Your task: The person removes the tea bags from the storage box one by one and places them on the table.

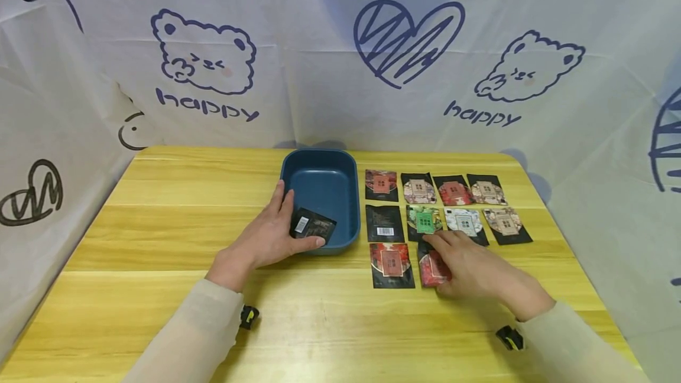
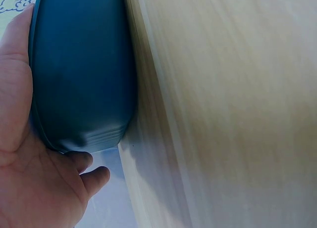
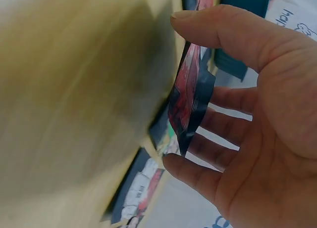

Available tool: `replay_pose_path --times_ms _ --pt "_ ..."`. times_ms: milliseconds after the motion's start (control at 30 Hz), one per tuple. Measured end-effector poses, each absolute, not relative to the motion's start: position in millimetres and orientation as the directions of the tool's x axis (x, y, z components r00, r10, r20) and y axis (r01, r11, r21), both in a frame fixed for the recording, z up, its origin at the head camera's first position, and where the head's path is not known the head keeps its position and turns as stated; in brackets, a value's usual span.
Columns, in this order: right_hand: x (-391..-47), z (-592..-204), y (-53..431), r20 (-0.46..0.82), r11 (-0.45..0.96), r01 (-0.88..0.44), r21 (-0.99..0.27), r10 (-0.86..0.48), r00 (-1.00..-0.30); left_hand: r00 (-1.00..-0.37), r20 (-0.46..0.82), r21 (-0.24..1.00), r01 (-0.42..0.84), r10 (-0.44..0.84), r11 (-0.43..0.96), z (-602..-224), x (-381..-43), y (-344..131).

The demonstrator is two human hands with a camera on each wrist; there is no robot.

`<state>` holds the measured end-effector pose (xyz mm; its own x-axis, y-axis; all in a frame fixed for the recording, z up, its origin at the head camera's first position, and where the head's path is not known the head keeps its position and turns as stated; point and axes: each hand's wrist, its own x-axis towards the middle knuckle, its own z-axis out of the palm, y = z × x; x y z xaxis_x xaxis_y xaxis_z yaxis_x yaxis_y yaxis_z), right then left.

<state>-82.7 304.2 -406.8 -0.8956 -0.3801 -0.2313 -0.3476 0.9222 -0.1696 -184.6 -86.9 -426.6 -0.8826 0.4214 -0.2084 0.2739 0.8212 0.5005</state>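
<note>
A dark blue container (image 1: 321, 191) stands on the table, a black sachet (image 1: 315, 224) with a barcode label lying at its front end. My left hand (image 1: 268, 235) holds the container's front left corner, thumb along the front rim and fingers at the left side. In the left wrist view, the container wall (image 2: 84, 69) fills the space beside my palm. My right hand (image 1: 470, 265) grips a red and black sachet (image 1: 433, 266) by its edges, thumb nearest the front. The right wrist view shows this sachet (image 3: 187, 92) bowed between thumb and fingers.
Right of the container several sachets lie in rows, among them a green one (image 1: 424, 221), a white one (image 1: 464, 223), a face-down black one (image 1: 384, 223) and a red one (image 1: 392, 266). A printed cloth (image 1: 319, 105) hangs behind the wooden table (image 1: 159, 223).
</note>
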Motion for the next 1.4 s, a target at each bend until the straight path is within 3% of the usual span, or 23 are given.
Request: replay_pose_path --times_ms 1100,1400 --pt "-85.7 -413.8 296.7 -0.319 0.928 -0.350 -0.126 -0.372 -0.872 -0.887 -0.199 0.503 0.274 0.418 0.820 -428.3 -184.3 -87.6" --pt "-90.5 -402.1 286.8 -0.252 0.903 -0.406 -0.138 -0.429 -0.867 -0.887 -0.201 0.506 0.270 0.416 0.819 -427.9 -183.8 -86.9"
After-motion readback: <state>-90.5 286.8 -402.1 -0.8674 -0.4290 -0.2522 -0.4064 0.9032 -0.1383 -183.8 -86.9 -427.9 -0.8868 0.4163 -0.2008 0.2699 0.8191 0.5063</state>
